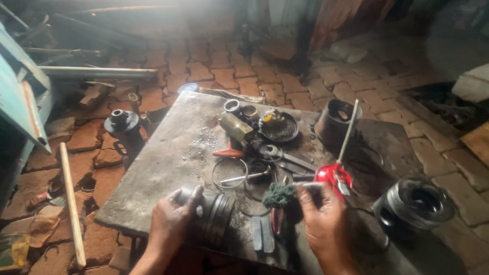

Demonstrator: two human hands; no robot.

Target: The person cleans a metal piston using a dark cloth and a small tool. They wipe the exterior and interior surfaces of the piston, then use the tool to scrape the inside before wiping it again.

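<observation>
While the left hand (170, 224) clamps the piston (211, 213) at the tabletop's (168, 158) near edge, right-hand (323, 224) fingers pinch a green pad (279, 194) just right of it; scrubbing should follow the ring grooves. Beyond the piston lies a loose ring (229, 173).

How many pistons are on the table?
2. One piston lies on its side at the near edge under the left hand. The other piston stands near the right edge. The clutter might hide more.
</observation>
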